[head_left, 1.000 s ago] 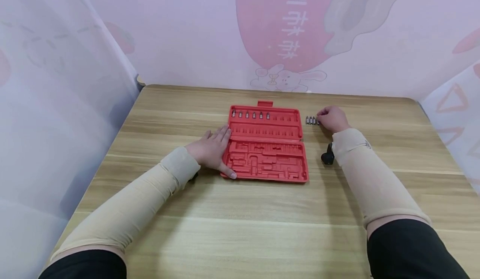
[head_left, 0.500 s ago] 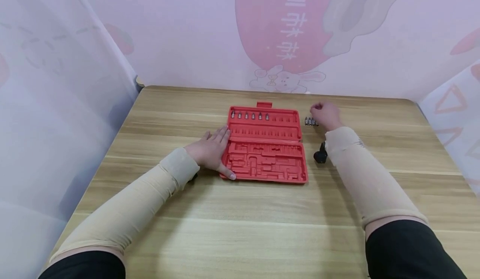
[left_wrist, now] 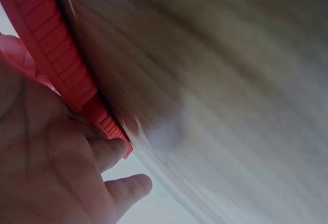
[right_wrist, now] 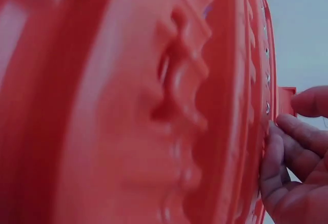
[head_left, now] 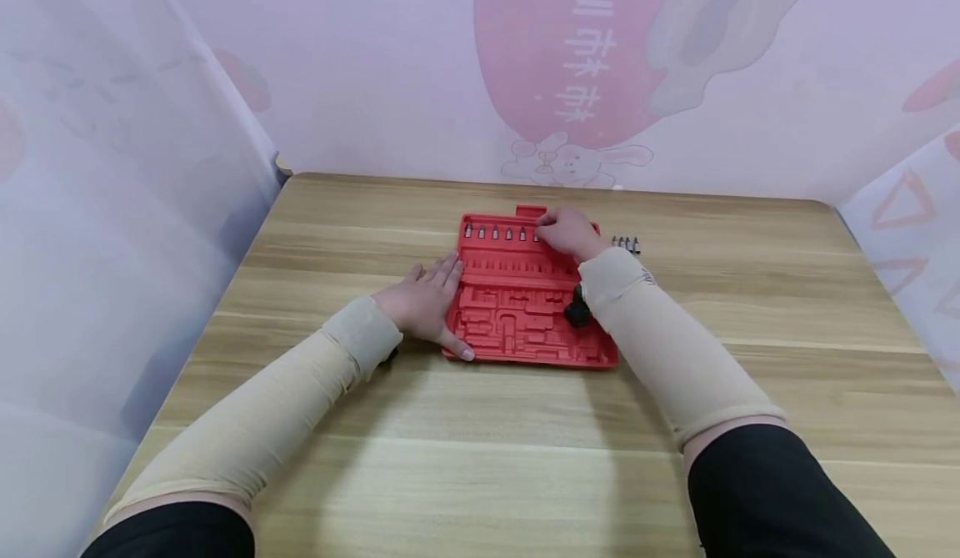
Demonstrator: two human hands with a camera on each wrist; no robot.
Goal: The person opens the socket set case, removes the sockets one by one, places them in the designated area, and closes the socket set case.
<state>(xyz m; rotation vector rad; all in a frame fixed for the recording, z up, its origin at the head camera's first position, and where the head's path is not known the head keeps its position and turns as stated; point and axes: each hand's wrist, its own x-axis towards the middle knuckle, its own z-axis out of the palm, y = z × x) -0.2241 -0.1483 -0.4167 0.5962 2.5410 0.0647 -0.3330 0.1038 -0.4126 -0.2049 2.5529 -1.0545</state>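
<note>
A red plastic tool case (head_left: 525, 279) lies open on the wooden table. Several short metal screwdriver bits (head_left: 495, 233) with dark tips stand in its far row, toward the left. My left hand (head_left: 422, 301) lies with straight fingers against the case's left edge, its thumb over the near corner. At the far row, my right hand (head_left: 568, 233) has thumb and fingers drawn together beside the last bit on the left. What it pinches, seemingly another bit, is hidden behind the fingers in both the head and right wrist views.
Several loose bits (head_left: 626, 244) stand in a short row on the table (head_left: 480, 449), right of the case. A latch tab (head_left: 530, 210) sticks out at the case's far edge. A printed curtain (head_left: 375, 82) hangs behind the table.
My right hand has moved left from the loose bits on the table to the case's far row. The left hand has stayed on the case's left edge.
</note>
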